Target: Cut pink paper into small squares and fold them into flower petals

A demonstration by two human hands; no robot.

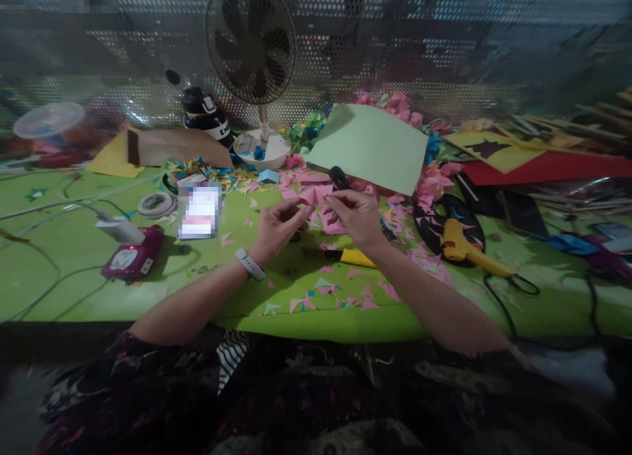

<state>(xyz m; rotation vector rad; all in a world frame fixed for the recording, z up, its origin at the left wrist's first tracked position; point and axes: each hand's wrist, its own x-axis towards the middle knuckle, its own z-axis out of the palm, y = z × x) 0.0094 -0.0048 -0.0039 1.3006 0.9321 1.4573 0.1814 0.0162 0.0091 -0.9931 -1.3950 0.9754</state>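
Observation:
A small folded piece of pink paper (315,194) is pinched between my two hands over the middle of the table. My left hand (282,226), with a white band on its wrist, grips the left side by thumb and fingers. My right hand (359,219) is closed on the right side. More pink paper (333,223) lies just beneath. Below my hands rests a cutter knife with a yellow handle (358,257), partly covered by my right forearm. Pink and pale blue scraps (365,298) are scattered near the front edge.
A yellow glue gun (469,249) lies on a black round holder to the right, trailing a cord. At left are a lit phone (200,211), a tape roll (157,205) and a purple power adapter (133,254) with cables. A fan (251,47) and a green sheet (370,145) stand behind.

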